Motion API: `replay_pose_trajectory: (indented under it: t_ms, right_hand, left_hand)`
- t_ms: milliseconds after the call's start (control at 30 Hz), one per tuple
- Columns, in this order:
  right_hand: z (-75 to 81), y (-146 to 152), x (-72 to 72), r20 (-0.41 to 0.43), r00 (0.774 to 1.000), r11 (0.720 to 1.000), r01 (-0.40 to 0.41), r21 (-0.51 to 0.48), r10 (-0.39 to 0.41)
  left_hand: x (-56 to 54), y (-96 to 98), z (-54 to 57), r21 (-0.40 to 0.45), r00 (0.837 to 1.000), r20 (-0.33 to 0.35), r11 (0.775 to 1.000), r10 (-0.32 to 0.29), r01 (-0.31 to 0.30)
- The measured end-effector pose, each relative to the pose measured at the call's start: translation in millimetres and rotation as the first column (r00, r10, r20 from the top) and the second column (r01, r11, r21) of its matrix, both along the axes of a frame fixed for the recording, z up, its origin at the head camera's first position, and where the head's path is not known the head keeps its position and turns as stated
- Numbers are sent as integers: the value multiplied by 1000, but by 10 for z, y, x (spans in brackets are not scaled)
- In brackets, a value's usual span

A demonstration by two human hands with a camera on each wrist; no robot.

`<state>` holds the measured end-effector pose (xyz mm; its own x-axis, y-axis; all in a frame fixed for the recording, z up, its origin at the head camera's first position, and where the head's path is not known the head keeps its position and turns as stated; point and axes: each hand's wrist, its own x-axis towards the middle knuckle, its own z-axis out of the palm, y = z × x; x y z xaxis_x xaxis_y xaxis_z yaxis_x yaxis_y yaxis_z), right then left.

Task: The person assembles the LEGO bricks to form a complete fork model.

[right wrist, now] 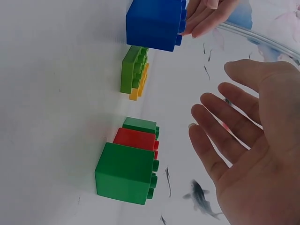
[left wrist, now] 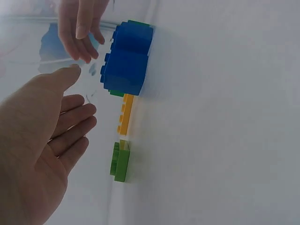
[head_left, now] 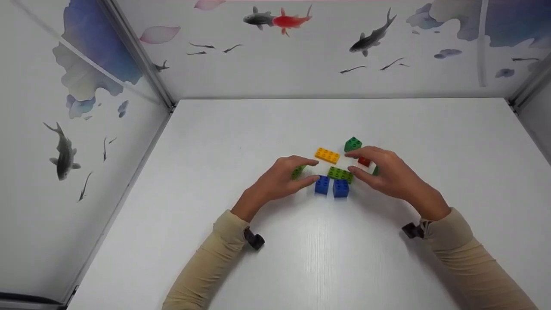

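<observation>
Both hands hover over a loose group of toy building bricks, with nothing held. My left hand (head_left: 284, 175) is at the group's left, fingers relaxed and thumb apart, partly covering a light green brick (head_left: 298, 172). Across from it, my right hand (head_left: 381, 170) has its fingers extended above a red brick (head_left: 364, 161) and a dark green brick (right wrist: 124, 173). Between the hands lie a yellow flat brick (head_left: 327, 155) and a light green flat brick (head_left: 340, 174). Two blue bricks (head_left: 322, 185) stand nearest the body. Another dark green brick (head_left: 353, 144) sits at the back.
The bricks stand on a white table (head_left: 206, 142). Upright white panels (head_left: 318, 64) printed with fish and lotus leaves border its back and sides. Each wrist carries a small black camera (head_left: 255, 239).
</observation>
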<state>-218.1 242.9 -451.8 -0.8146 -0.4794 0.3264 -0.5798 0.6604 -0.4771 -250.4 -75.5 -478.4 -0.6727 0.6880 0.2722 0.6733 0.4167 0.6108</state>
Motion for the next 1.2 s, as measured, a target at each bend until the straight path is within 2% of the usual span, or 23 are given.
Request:
replay_pose_trajectory:
  t_ms: [100,300,567,700,933,1200]
  right_hand:
    - [-5,-9,-7,31,999,999,-41,7,40]
    - [-23,-41,-11,143,985,995,-100,27,95]
    - [-63,-87,-6,262,960,993,-116,36,103]
    - [-78,-100,-7,292,951,992,-121,47,102]
    - [-102,-104,-14,329,940,990,-124,65,96]
    - [-121,-113,-5,332,939,989,-126,79,93]
  left_hand:
    - [28,31,-6,-14,1000,14,1000,-10,11]
    - [58,80,-31,-45,999,12,998,-37,37]
    - [63,109,-45,-65,998,14,996,-53,54]
    - [68,109,-32,-95,999,16,995,-41,42]
    - [70,100,-23,-95,999,19,995,-36,38]
    - [74,99,-41,-88,999,26,996,-27,29]
